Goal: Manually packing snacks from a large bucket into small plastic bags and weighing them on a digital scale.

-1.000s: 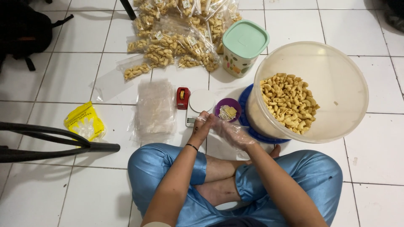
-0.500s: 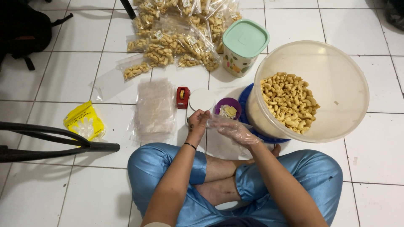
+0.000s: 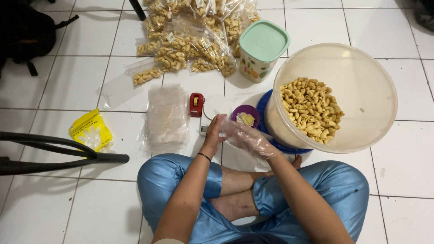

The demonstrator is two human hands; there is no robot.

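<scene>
- i see my left hand bare, fingers curled, pinching the edge of the clear glove at the fingertips of my right hand.
- my right hand sits inside that glove, fingers loosely spread and flat, holding nothing else; the two hands touch each other just above my crossed legs.
- under the hands lies a small white scale, partly covered by them.
- just right of the scale stands a purple bowl with pale slips in it, close to the gloved fingertips.
- left of the scale is a red tape dispenser, then a stack of clear bags.
- further left lies a yellow glove pack, and a black tube frame crosses the floor there.
- to the right a big clear tub leans on a blue lid, with macaroni heaped inside.
- behind it stands a canister with a green top.
- farthest off, filled bags of macaroni are piled on the white tiles, and a black backpack lies at the far left.
</scene>
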